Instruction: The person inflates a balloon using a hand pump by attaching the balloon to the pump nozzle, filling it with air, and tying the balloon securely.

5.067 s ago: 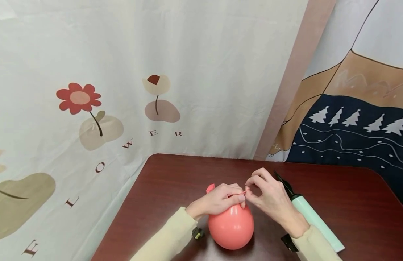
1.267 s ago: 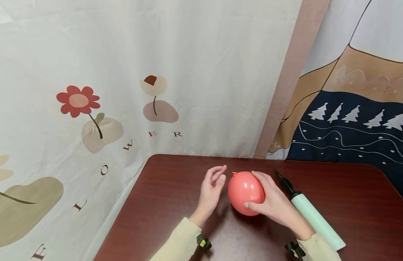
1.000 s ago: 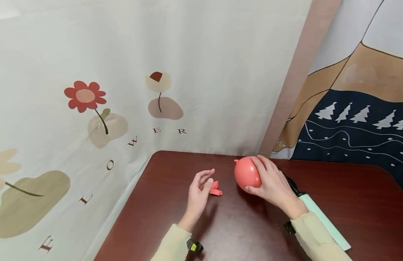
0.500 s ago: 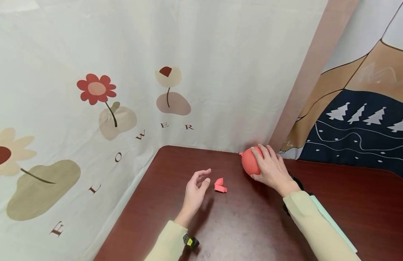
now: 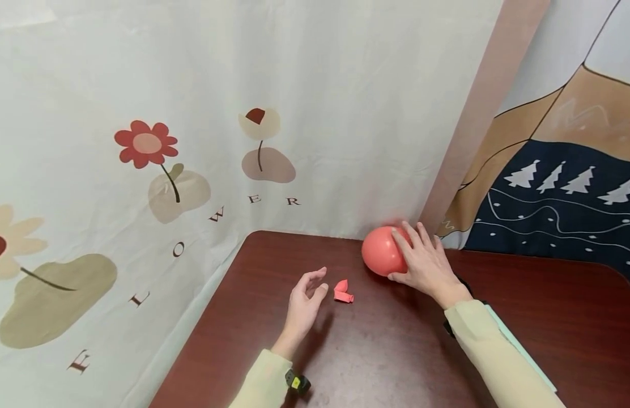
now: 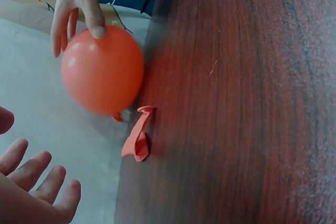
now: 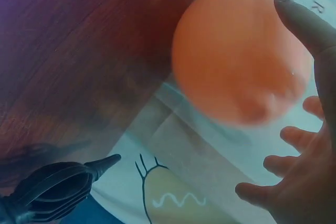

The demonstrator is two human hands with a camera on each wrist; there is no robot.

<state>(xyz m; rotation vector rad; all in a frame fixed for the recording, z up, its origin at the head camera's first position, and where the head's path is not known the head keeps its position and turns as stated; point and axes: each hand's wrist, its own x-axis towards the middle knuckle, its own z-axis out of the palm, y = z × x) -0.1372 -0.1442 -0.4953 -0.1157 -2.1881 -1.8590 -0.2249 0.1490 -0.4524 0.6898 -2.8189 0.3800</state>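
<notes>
An inflated coral-red balloon (image 5: 381,252) with a knotted neck sits at the table's back edge, against the curtain. My right hand (image 5: 424,263) is at its right side, fingers spread; in the right wrist view the thumb overlaps the balloon (image 7: 236,56) while the other fingers stand apart from it. Whether the thumb touches it I cannot tell. A limp, uninflated balloon (image 5: 343,292) of the same colour lies on the table. Left of it, my left hand (image 5: 302,306) hovers with loosely bent fingers and holds nothing.
A hand pump lies under and beside my right forearm, its mint-green barrel (image 5: 519,345) partly hidden; its black nozzle end (image 7: 52,187) shows in the right wrist view. Printed curtains (image 5: 345,113) rise directly behind the dark red-brown table (image 5: 396,351).
The tied balloon went from between both hands to the table's back edge, carried by my right hand. Since half a second ago it has shifted left as the right fingers spread. My left hand drew back left.
</notes>
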